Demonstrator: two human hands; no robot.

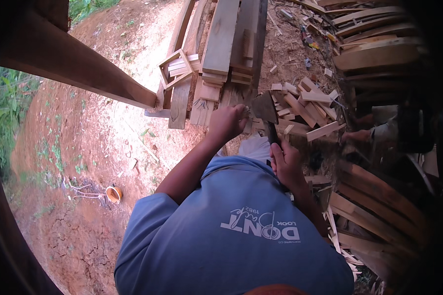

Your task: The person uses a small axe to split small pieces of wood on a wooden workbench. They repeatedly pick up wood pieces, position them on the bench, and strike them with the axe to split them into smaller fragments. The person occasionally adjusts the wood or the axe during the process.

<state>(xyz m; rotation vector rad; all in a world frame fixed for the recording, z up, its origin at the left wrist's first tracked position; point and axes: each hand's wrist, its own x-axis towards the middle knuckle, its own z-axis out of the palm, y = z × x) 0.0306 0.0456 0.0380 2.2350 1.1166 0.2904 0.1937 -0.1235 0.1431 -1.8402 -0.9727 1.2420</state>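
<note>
Right hand (286,161) grips a hatchet (265,109); left hand (228,121) curls near its blade edge, contents unclear. Offcuts (316,97) crowd the right side; bare ground (103,142) spreads left.

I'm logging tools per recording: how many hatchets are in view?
1 hatchet, its handle in the right hand, its blade beside the left hand. Others may be hidden in the shadows.

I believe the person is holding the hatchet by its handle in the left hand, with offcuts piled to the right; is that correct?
Not quite: the head view shows the right hand, not the left hand, holding the hatchet by its handle; offcuts are indeed piled to the right.
</note>
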